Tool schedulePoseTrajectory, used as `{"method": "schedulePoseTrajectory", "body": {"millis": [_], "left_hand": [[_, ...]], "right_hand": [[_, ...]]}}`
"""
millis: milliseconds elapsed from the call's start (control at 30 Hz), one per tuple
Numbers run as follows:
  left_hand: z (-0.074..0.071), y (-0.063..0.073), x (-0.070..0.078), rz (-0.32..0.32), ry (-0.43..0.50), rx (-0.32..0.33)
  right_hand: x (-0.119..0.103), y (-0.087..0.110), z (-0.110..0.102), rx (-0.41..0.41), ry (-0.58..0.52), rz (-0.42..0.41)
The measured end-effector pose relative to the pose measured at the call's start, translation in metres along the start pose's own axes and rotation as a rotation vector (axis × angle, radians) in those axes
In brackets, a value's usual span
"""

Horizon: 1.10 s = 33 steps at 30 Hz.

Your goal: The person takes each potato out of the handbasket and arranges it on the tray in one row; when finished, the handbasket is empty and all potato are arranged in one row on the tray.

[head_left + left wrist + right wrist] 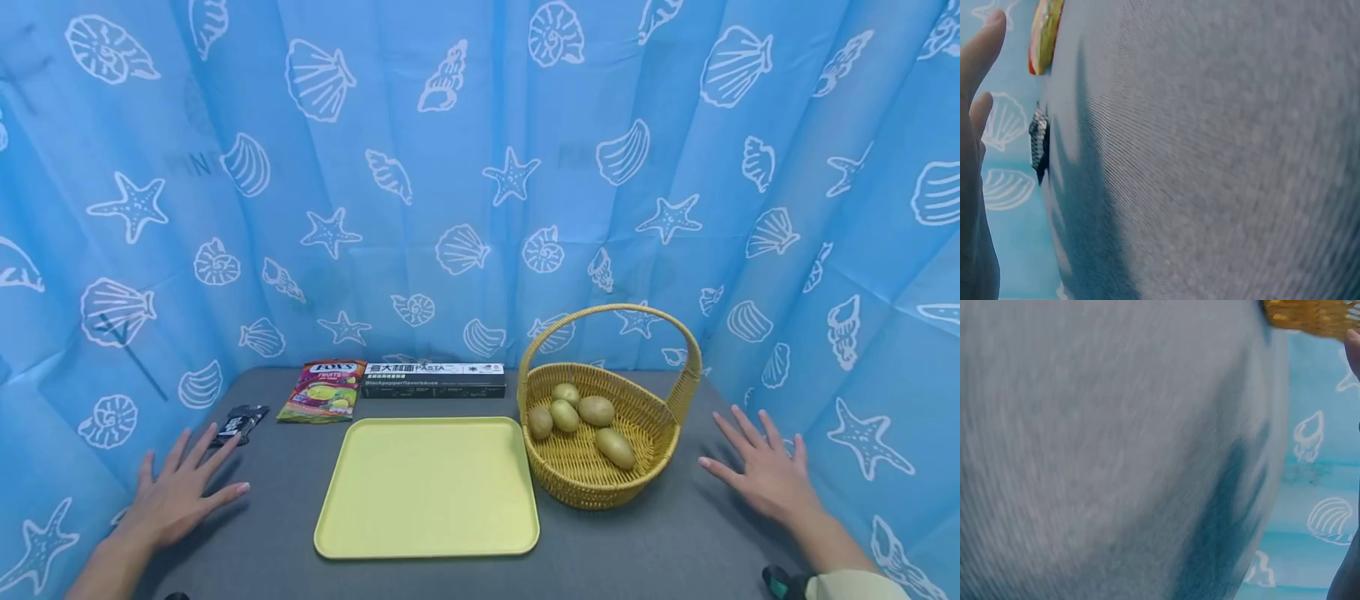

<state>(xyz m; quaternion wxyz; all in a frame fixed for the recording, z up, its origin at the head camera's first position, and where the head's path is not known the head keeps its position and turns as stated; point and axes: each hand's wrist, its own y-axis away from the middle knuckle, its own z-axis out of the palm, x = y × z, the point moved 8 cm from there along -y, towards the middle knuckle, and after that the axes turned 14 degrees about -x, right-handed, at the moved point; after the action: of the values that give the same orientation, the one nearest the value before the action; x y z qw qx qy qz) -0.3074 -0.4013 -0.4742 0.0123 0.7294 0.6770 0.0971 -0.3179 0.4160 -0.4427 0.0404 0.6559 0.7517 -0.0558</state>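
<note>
My left hand (174, 497) hovers over the left side of the grey table with its fingers spread, holding nothing. Just past its fingertips lies a small black packet (240, 423). On the other side my right hand (768, 473) is held with fingers spread and nothing in it, to the right of a yellow wicker basket (592, 493). Several brownish-green oval fruits, maybe kiwis or potatoes (616, 448), lie in the basket, whose tall handle stands upright. A yellow tray (426, 487) lies flat between the hands, left of the basket, with nothing on it.
Behind the tray lie a colourful candy bag (322, 392) marked FRUITS and a long black-and-white pasta box (433, 381). A blue curtain (465, 183) with white shells and starfish encloses the back and sides of the grey table (615, 554).
</note>
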Motion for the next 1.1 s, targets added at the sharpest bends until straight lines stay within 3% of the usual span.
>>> {"method": "schedulePoseTrajectory", "body": {"millis": [200, 367, 500, 833, 1100], "left_hand": [[-0.013, 0.003, 0.016, 0.063, -0.007, 0.067], [-0.032, 0.013, 0.038, 0.133, 0.019, 0.147], [-0.048, 0.02, 0.057, 0.176, 0.108, 0.174], [-0.076, 0.03, 0.098, 0.281, 0.38, 0.142], [-0.09, 0.036, 0.12, 0.3, 0.534, 0.182]], "right_hand": [[-0.019, 0.012, -0.015, 0.115, -0.08, -0.067], [-0.039, 0.023, -0.031, 0.221, -0.318, -0.2], [-0.053, 0.031, -0.043, 0.259, -0.457, -0.25], [-0.104, 0.043, -0.079, 0.426, -0.518, -0.297], [-0.137, 0.025, -0.096, 0.396, -0.558, -0.354]]}}
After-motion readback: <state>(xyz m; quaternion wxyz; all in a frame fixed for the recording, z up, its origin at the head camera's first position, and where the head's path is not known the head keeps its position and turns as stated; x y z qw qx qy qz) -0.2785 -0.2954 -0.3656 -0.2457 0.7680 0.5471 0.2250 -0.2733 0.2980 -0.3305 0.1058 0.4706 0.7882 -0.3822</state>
